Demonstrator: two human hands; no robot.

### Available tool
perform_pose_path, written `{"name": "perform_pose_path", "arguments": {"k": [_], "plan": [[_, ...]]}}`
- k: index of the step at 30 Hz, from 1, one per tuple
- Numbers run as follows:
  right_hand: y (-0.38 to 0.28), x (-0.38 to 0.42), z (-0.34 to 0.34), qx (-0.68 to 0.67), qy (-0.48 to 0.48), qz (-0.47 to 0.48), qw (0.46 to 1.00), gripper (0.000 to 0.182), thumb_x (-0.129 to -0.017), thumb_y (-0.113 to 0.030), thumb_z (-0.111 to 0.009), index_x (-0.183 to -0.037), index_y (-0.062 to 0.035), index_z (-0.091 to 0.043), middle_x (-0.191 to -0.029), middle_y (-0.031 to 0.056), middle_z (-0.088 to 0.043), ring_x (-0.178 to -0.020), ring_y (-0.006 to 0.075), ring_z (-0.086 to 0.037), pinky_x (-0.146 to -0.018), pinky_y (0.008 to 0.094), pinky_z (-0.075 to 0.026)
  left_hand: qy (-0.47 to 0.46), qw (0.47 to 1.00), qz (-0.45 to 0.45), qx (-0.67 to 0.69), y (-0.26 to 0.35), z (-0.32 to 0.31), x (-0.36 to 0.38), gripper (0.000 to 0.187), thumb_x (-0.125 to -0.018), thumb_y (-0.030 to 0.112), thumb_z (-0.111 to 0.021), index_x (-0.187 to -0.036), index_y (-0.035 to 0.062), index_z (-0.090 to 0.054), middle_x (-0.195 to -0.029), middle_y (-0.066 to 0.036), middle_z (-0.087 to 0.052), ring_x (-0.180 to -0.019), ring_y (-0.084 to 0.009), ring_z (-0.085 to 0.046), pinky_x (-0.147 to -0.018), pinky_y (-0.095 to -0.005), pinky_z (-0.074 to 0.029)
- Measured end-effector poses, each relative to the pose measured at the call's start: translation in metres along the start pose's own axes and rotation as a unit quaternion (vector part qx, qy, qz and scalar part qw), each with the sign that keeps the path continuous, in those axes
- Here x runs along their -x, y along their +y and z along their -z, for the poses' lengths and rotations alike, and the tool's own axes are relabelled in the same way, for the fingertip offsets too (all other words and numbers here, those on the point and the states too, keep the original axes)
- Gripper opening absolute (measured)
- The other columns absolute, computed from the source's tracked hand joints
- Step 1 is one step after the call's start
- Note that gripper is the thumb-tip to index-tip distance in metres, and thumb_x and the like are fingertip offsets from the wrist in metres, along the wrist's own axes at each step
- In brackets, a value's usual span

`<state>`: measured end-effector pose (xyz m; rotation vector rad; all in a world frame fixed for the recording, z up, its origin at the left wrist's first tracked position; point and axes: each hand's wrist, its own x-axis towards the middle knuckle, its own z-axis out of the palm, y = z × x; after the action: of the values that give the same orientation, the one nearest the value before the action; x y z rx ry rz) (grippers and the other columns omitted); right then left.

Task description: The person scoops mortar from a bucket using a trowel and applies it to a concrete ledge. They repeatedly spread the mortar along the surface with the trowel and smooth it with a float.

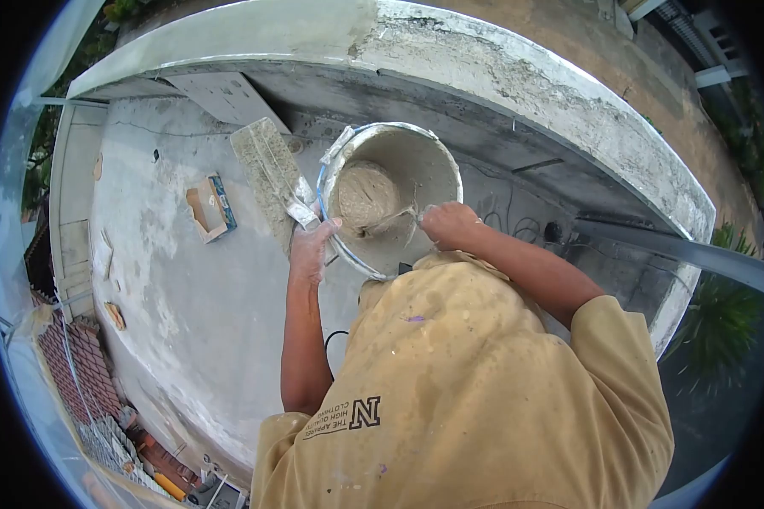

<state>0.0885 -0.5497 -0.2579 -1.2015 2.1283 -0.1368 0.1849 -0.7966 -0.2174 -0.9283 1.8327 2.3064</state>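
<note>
A round bucket (437, 161) stands tilted in front of my body, with grey-brown wet mortar (365, 193) in its bottom and smeared up its walls. My left hand (311, 246) is closed at the handle end of a flat plastering trowel (263, 165), whose blade is coated with mortar. Its thumb rests at the bucket's rim. Over the near right rim, my right hand (450, 226) is closed round a small mortar-covered trowel (390, 220) that reaches into the bucket. The right hand hides its handle, and mortar covers much of its blade.
A low, weathered wall (518, 59) curves behind the bucket. An open cardboard box (210, 209) lies on the grey floor (204, 297) to the left. A board (229, 100) leans by the wall. Loose cable (526, 227) and a metal pole (679, 248) are at the right.
</note>
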Motion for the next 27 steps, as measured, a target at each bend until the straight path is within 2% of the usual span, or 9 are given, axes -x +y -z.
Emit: {"name": "perform_pose_path", "arguments": {"k": [3,6,9,13,14,17,20,24,27], "plan": [[-0.004,-0.01,0.007,-0.069,0.157,-0.087,0.981,0.02,-0.082,-0.006,-0.054,-0.097,-0.0045,-0.068,-0.096,0.0156,-0.069,-0.089,0.0298,-0.069,-0.076,0.0418,-0.055,-0.02,1.0,0.007,-0.022,-0.005,-0.001,-0.001,0.066,-0.077,0.008,-0.066,-0.138,-0.0025,-0.045,-0.129,-0.007,-0.056,-0.117,-0.019,-0.052,-0.104,-0.0307,-0.035],[0.0,-0.016,-0.047,-0.04,0.192,0.008,0.98,0.018,-0.083,-0.01,-0.053,-0.091,-0.0035,-0.068,-0.093,0.0165,-0.069,-0.087,0.0305,-0.069,-0.073,0.043,-0.055,-0.037,0.999,-0.004,-0.018,0.007,-0.022,0.006,0.063,-0.077,0.008,-0.066,-0.136,-0.0027,-0.048,-0.128,-0.008,-0.056,-0.116,-0.0186,-0.052,-0.104,-0.0304,-0.036],[0.005,0.025,-0.029,-0.018,0.01,-0.006,1.0,0.018,-0.084,-0.012,-0.053,-0.085,-0.0024,-0.068,-0.089,0.018,-0.068,-0.084,0.0321,-0.068,-0.069,0.0437,-0.055,-0.025,0.999,0.008,-0.028,0.0,-0.025,0.006,0.065,-0.077,0.005,-0.066,-0.138,-0.0057,-0.045,-0.131,-0.01,-0.055,-0.118,-0.0183,-0.052,-0.103,-0.0299,-0.037],[0.017,0.028,0.003,-0.039,0.068,-0.069,0.995,0.019,-0.084,-0.012,-0.052,-0.08,-0.0016,-0.067,-0.085,0.0174,-0.068,-0.084,0.0326,-0.068,-0.068,0.0435,-0.055,-0.039,0.999,0.021,-0.023,-0.004,-0.035,0.007,0.065,-0.077,0.006,-0.065,-0.138,-0.005,-0.045,-0.13,-0.01,-0.055,-0.117,-0.0187,-0.052,-0.104,-0.0304,-0.037],[0.024,0.011,-0.024,-0.035,0.276,-0.043,0.96,0.017,-0.084,-0.011,-0.053,-0.086,-0.0009,-0.066,-0.086,0.0167,-0.068,-0.083,0.0324,-0.068,-0.067,0.043,-0.055,-0.043,0.998,0.018,-0.033,0.0,-0.043,0.009,0.064,-0.077,0.007,-0.066,-0.137,-0.0042,-0.047,-0.128,-0.009,-0.056,-0.116,-0.0186,-0.053,-0.103,-0.0304,-0.037],[0.032,0.018,-0.056,-0.023,0.231,-0.003,0.973,0.018,-0.084,-0.009,-0.052,-0.096,-0.0009,-0.063,-0.09,0.0167,-0.067,-0.082,0.0324,-0.068,-0.065,0.043,-0.055,-0.047,0.996,0.006,-0.073,-0.002,-0.049,0.006,0.065,-0.077,0.007,-0.066,-0.137,-0.0051,-0.046,-0.129,-0.01,-0.056,-0.117,-0.0188,-0.052,-0.103,-0.0305,-0.037],[0.046,0.049,-0.043,-0.003,-0.038,-0.012,0.999,0.02,-0.084,-0.008,-0.051,-0.101,-0.0011,-0.06,-0.095,0.0174,-0.065,-0.081,0.0331,-0.067,-0.065,0.0439,-0.054,-0.046,0.996,0.019,-0.079,0.004,-0.056,0.007,0.066,-0.077,0.006,-0.066,-0.138,-0.0067,-0.044,-0.131,-0.011,-0.054,-0.118,-0.0189,-0.052,-0.104,-0.0301,-0.036],[0.046,0.031,-0.041,-0.054,0.198,-0.078,0.976,0.017,-0.083,-0.008,-0.053,-0.095,-0.0016,-0.063,-0.094,0.0166,-0.066,-0.082,0.0331,-0.068,-0.066,0.0446,-0.055,-0.054,0.996,0.03,-0.071,0.004,-0.063,0.003,0.066,-0.077,0.005,-0.066,-0.138,-0.0078,-0.043,-0.132,-0.013,-0.054,-0.118,-0.0187,-0.052,-0.104,-0.0297,-0.036],[0.037,0.023,-0.05,-0.062,0.193,-0.064,0.977,0.017,-0.083,-0.008,-0.053,-0.094,-0.0021,-0.064,-0.092,0.0166,-0.067,-0.081,0.0328,-0.068,-0.066,0.0443,-0.055,-0.041,0.992,0.024,-0.114,0.009,-0.075,0.004,0.066,-0.078,0.005,-0.066,-0.138,-0.0079,-0.043,-0.131,-0.013,-0.054,-0.117,-0.0186,-0.052,-0.104,-0.0295,-0.036]]}}
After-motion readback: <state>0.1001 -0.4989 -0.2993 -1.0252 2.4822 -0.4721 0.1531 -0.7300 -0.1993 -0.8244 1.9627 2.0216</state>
